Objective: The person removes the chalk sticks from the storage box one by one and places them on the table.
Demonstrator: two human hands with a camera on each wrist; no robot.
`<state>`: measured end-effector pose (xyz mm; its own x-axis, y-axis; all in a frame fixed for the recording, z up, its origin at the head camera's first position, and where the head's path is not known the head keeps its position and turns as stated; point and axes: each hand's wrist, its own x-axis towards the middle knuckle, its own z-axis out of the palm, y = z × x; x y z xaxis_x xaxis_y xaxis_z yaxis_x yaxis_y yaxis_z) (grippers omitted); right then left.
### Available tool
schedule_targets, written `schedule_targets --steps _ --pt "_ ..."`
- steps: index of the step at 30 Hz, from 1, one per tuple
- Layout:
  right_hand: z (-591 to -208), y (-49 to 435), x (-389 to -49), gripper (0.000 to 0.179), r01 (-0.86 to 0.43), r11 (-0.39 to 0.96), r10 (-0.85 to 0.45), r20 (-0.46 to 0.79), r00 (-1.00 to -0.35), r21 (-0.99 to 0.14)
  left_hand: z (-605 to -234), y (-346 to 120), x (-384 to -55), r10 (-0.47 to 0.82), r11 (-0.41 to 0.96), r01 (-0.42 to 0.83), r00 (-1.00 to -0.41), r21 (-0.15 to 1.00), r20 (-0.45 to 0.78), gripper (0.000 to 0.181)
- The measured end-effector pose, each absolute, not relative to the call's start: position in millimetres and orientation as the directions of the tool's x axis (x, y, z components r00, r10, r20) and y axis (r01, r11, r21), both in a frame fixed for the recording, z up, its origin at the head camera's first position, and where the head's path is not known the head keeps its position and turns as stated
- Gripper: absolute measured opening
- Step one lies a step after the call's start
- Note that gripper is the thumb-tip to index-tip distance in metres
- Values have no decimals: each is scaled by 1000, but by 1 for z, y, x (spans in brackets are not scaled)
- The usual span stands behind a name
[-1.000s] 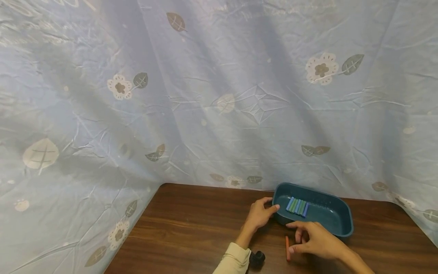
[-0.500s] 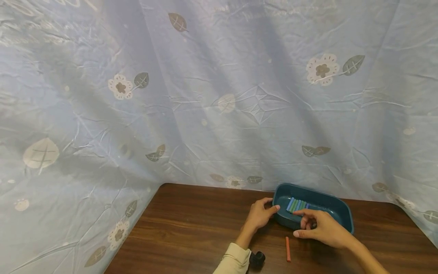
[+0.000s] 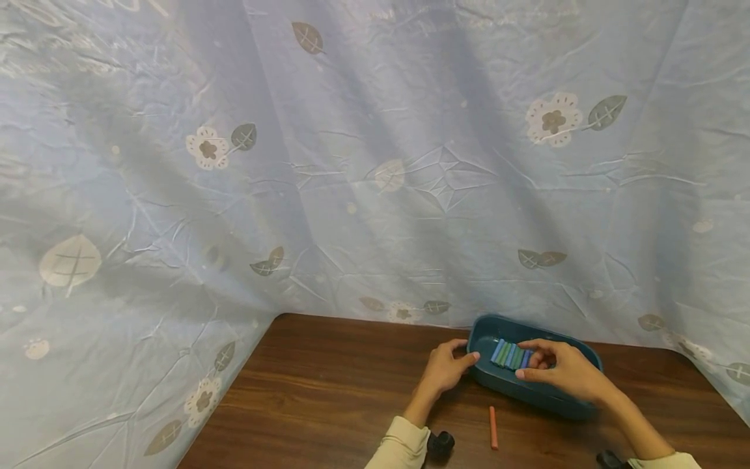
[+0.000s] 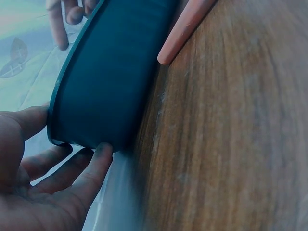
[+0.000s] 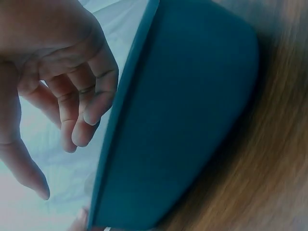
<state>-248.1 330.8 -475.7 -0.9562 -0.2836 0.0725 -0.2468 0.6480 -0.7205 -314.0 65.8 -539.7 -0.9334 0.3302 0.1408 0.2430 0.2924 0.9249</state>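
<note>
One end of the bin [image 3: 527,391] is pinched by my left hand [image 3: 443,368]: thumb at the rim, fingers against the outer wall. My right hand [image 3: 569,370] is over the bin, fingers loosely bent, thumb spread away from them, nothing visible in its grasp; can't tell whether the fingertips touch the sticks [image 3: 507,354]. Sticks are blue and green, side by side in a row inside the bin, between my hands, right end of the row by my right fingertips.

Bin sits on the table [image 3: 334,391], running from my left fingers to below my right hand. Orange stick [image 3: 493,428] lies on the table, outside the bin, between my hands left to right but closer to me than either.

Pale left cuff [image 3: 407,433] behind my left hand, black piece [image 3: 440,445] just right of it. Pale right cuff [image 3: 670,461] at the bottom edge, another dark piece [image 3: 609,460] beside it, partly cut off.

Past both hands and off to the left: creased pale sheet [image 3: 375,215], leaf and flower print.
</note>
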Motion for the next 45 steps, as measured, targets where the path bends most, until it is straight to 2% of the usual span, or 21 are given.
schedule_targets --steps 22,28,36,45 --pt "-503 360 -281 81 -154 710 -197 17 -980 -688 -542 68 -313 342 247 227 -930 942 135 47" --pt "-514 365 -288 85 -158 704 -187 34 -982 -692 -542 68 -315 327 239 223 -935 945 138 46" --pt "-525 368 -295 90 -102 684 -158 -10 -987 -722 -543 66 -315 324 224 217 -936 950 137 47" --pt "-525 367 -297 90 -80 739 -124 -19 -992 -669 -542 68 -315 328 220 210 -936 953 130 48"
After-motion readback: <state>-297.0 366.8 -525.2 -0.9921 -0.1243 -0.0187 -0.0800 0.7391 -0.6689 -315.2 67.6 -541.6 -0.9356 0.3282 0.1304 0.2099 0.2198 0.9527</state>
